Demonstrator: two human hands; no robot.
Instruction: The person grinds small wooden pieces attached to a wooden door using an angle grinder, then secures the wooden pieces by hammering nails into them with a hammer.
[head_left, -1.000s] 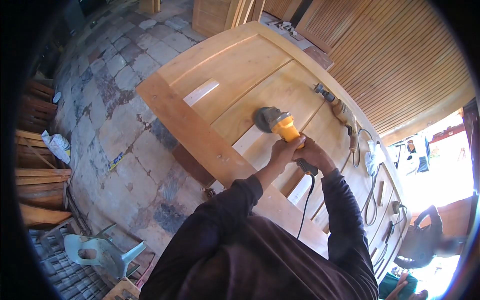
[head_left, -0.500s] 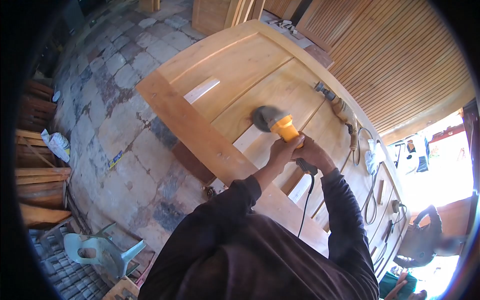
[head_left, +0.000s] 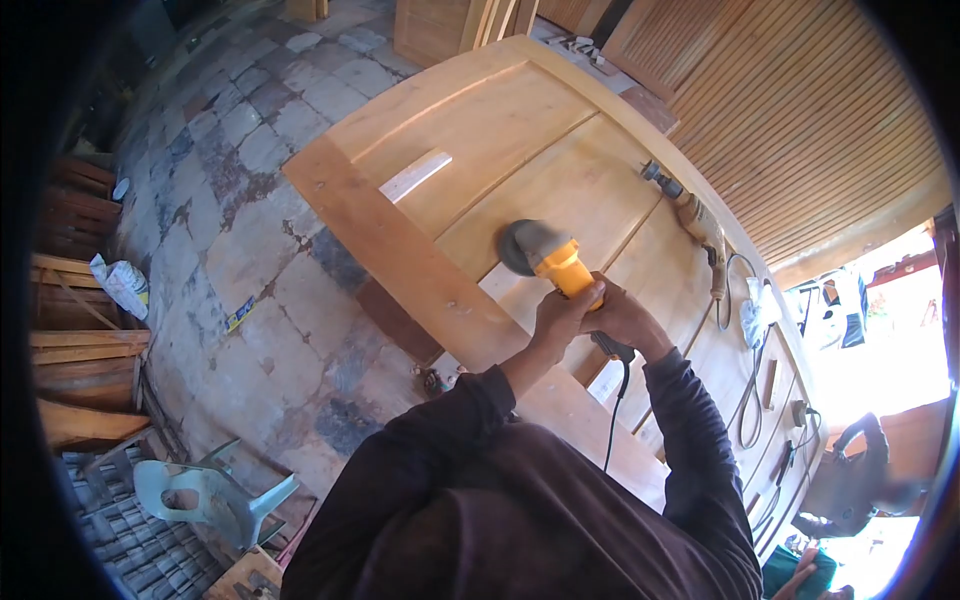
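Grinder [head_left: 568, 270], yellow-bodied with a dark cord [head_left: 613, 425], stood over the near part of a broad wooden panel [head_left: 575, 165], its round disc [head_left: 514, 248] toward the panel's face. Left hand [head_left: 560, 318] was curled closely about the body; right hand [head_left: 625, 318] was closed on it from the other side, nearer the cord end, the two hands crowding together. No slack showed in either grip.

Handling, by judgement: dense and rigid, head-heavy, likely to buzz and pull sideways when running; casing probably smooth, and slick if dusty. Best hold seemed to be the body and rear end, well behind the disc, with the cord hanging clear toward the wearer. Panel looked stiff and heavy, its surface easily scored. Drill [head_left: 703, 235] lay near the panel's far edge.

Hard to make out: the disc's underside, so contact with the wood could not be told; its face, blurred; the switch, not seen; most right-hand fingertips, covered by the hands and tool. Panel's near side ran behind the sleeves. Another person [head_left: 848, 485] at lower right was smeared and partly cut off, with glare washing out the background there.
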